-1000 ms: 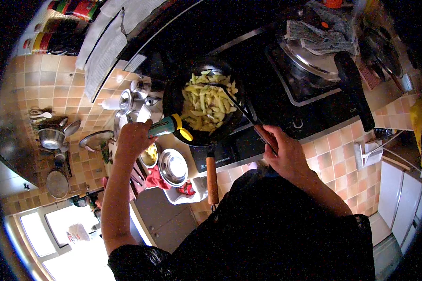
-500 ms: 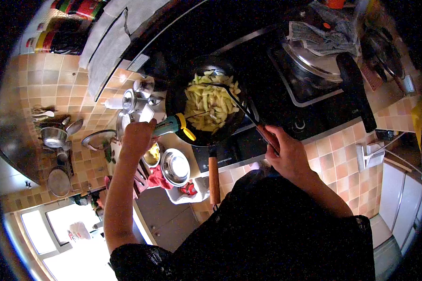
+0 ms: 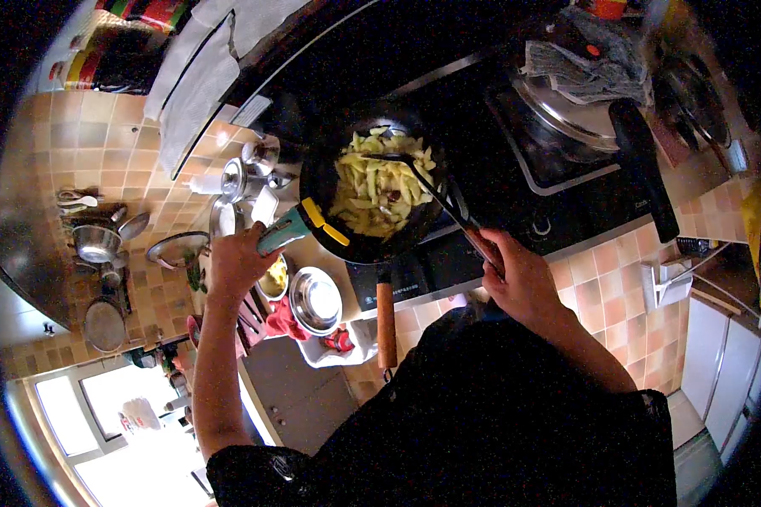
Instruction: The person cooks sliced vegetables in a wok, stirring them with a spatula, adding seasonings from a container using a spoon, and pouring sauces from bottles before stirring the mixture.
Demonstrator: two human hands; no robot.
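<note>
A black wok (image 3: pixel 317 182) full of pale yellow vegetable strips (image 3: pixel 376 190) sits on the dark stove (image 3: pixel 482 169). Its wooden handle (image 3: pixel 385 325) points toward me. My left hand (image 3: pixel 237 258) grips a teal bottle (image 3: pixel 283 230) with a yellow flip cap, tilted toward the wok's near-left rim. My right hand (image 3: pixel 520 275) holds the red-brown handle of a dark spatula (image 3: pixel 435 190), whose blade rests among the strips.
A steel bowl (image 3: pixel 315 300) and a small dish of yellow food (image 3: pixel 272 279) stand by the wok. A lidded pot (image 3: pixel 566 118) with a grey cloth (image 3: pixel 583 59) sits on the right burner. Pots and lids crowd the tiled counter (image 3: pixel 85 169) at left.
My left hand has drawn the teal bottle back and down, away from over the wok toward its rim. The right hand and spatula have barely moved.
</note>
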